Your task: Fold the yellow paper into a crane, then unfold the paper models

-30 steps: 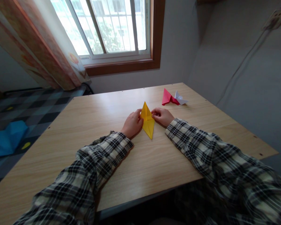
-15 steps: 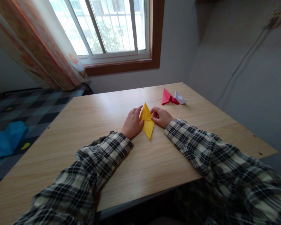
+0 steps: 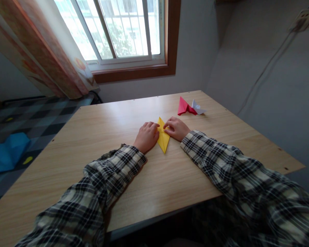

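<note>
A folded piece of yellow paper [image 3: 163, 139] lies flat on a pale wooden desk [image 3: 113, 113], a little above the middle of the frame. It is a narrow pointed shape, with one tip aimed at the person and the other aimed at the window.

Both hands rest on the upper half of the paper. The left hand [image 3: 146, 136] sits on its left edge, fingers curled downward, with the fingertips pressing the paper against the desk. The right hand [image 3: 177, 128] sits on its right edge, also loosely curled, with the fingertips meeting the left hand's near the upper tip. Neither hand lifts the paper; both pin it down. Both arms wear plaid sleeves [image 3: 110, 178] that stretch from the bottom of the frame.

The step in hand looks like flattening a fold near the paper's top point. The next move seems to call for firm, even pressure along the crease while the lower tip stays in place.

To the upper right of the hands, well apart from them, a folded red paper [image 3: 183, 106] touches a smaller folded white paper [image 3: 197, 107]. A window [image 3: 123, 31] with a brown frame fills the upper part of the frame, with a curtain [image 3: 54, 58] at its left. At the far left, off the desk, a blue folded shape [image 3: 6, 152] lies on a checked surface.
</note>
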`<state>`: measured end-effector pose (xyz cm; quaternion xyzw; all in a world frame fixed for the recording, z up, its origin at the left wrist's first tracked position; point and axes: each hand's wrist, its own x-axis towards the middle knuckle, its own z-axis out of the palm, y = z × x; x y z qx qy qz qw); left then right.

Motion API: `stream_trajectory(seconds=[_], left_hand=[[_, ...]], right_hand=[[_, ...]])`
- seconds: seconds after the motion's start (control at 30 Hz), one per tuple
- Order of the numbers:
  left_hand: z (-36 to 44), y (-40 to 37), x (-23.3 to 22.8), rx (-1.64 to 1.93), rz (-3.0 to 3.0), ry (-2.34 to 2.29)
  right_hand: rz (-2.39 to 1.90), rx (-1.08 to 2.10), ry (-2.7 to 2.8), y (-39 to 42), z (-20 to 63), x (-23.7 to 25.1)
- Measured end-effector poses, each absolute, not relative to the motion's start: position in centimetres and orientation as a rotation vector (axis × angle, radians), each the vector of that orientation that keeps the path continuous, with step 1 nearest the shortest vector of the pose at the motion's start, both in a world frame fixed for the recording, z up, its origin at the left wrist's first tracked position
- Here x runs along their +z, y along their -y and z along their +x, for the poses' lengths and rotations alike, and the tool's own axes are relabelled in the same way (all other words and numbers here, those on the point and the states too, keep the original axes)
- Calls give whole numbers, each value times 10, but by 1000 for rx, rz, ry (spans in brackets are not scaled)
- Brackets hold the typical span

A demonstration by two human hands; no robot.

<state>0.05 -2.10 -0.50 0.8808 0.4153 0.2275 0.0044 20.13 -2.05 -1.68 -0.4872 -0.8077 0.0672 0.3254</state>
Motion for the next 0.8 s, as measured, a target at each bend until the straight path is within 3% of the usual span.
stream_trajectory(seconds=[0.8], left_hand=[[-2,11,-14,547,2882,-1090]], right_hand=[[-1398,129,2188,24,199,-12]])
